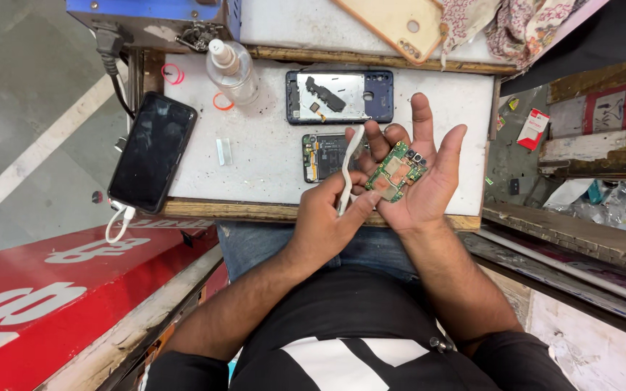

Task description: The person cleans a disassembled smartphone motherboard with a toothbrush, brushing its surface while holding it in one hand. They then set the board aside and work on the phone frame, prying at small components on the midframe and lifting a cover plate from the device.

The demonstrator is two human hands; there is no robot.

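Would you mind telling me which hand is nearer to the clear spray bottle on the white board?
The left hand. It sits below and to the right of the spray bottle, gripping a white tool. The right hand, cradling the green circuit board, lies farther right.

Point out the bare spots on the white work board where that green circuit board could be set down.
White board: bare patch between the clear strip and the small phone part, running to the front edge. Bare strip right of the blue phone frame. Crowded around the spray bottle and beneath both hands.

Green circuit board (395, 172) flat on open palm; white curved tool (347, 170) upright, tip beside board.
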